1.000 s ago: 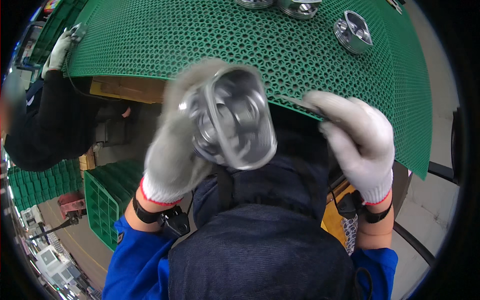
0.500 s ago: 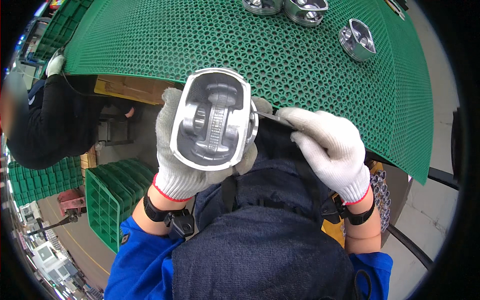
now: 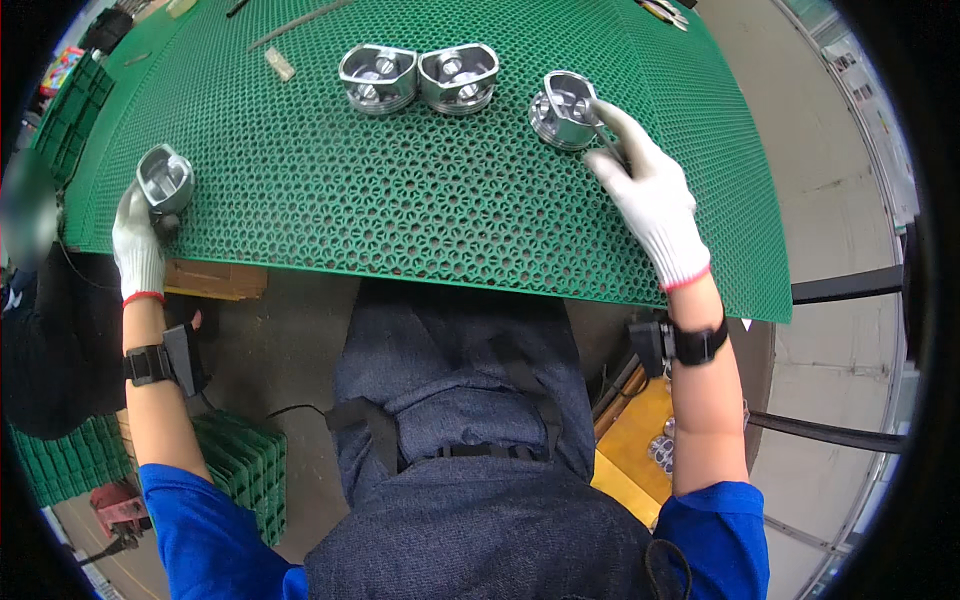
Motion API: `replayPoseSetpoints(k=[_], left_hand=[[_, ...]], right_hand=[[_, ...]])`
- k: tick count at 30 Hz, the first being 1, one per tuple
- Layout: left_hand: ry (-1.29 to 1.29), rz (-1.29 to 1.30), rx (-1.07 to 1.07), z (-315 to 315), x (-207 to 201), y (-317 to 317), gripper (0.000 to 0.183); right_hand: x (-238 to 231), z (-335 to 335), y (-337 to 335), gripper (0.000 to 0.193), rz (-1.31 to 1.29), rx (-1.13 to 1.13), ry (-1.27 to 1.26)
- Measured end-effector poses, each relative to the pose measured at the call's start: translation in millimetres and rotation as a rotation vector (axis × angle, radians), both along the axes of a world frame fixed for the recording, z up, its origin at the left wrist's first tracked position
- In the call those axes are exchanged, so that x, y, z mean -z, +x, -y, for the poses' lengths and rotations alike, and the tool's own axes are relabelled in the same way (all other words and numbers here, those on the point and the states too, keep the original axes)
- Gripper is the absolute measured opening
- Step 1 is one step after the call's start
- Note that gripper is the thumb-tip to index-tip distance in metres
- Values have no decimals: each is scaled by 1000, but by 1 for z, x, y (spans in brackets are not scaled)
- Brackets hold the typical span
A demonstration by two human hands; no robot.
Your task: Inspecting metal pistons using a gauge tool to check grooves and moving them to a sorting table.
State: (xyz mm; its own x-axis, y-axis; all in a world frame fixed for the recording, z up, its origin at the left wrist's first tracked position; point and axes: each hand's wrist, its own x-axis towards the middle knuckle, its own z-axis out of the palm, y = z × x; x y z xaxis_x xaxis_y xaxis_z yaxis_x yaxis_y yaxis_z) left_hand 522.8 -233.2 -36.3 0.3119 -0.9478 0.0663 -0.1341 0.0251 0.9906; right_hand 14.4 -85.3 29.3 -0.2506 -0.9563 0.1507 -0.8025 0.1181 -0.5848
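My left hand, in a white knit glove, is closed around a metal piston at the mat's left edge; its hollow side faces up. At the right, my gloved right hand reaches to another piston, index fingertip at its rim. A thin metal blade shows between that hand's thumb and fingers. Whether these fingers also grip the piston, I cannot tell. Two more pistons, a left one and a right one, stand side by side, hollow sides up, on the green honeycomb mat.
A small pale block and a long thin rod lie at the mat's far left. Pens lie far right. Green crates stand below left. A yellow sheet with metal parts is low right. A co-worker is at far left.
My left hand has carried its piston from in front of me to the mat's left side. My right hand, with the blade, has moved up to the right-hand piston. The view has shifted.
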Motion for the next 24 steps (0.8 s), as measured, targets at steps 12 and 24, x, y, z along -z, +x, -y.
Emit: replayPoseSetpoints(k=[12, 24], left_hand=[[-116, -556, 561, -161, -7, -215, 116], [-133, -175, 617, -173, -24, -186, 88]], right_hand=[[6, -30, 103, 16, 340, -671, -39], [-25, -55, 90, 34, -303, -843, 268]])
